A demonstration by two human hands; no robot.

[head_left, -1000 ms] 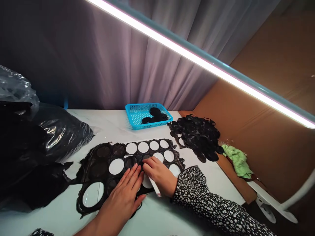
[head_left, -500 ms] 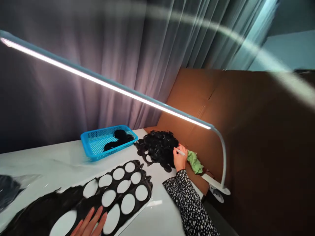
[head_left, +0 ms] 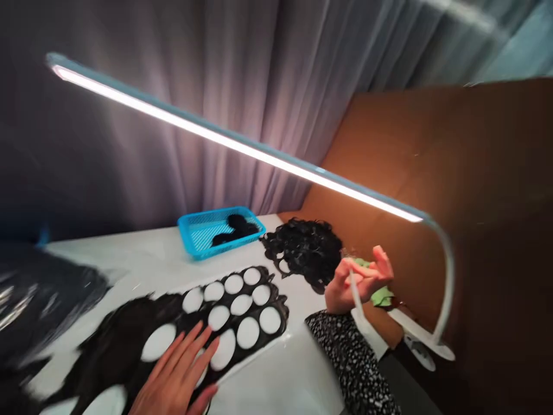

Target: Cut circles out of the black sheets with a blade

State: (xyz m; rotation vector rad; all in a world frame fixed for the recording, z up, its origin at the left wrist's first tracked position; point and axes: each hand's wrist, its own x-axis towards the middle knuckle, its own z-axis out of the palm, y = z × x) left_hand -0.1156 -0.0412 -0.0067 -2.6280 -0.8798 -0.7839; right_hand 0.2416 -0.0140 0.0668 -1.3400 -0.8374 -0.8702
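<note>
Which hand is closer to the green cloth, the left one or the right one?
Right. The right hand is just in front of the green cloth, partly hiding it. The left hand is far to its left, on the black sheet with round holes.

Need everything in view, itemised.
Table: 1, white, centre
Holed sheet: 1, black, on table
Basket: 1, blue, table back
Pieces: 2+, black, in basket
Pile: 1, black, right of basket
Bag: 1, dark, left
Lamp: 1, pale, above table
Curtain: count unclear, grey, background
Panel: 1, brown, right
Cloth: 1, green, behind right hand
Stick: 1, white, in right hand
Left hand: 1, bare, on holed sheet
Right hand: 1, bare, raised right
Sleeve: 1, black-and-white, right forearm
</note>
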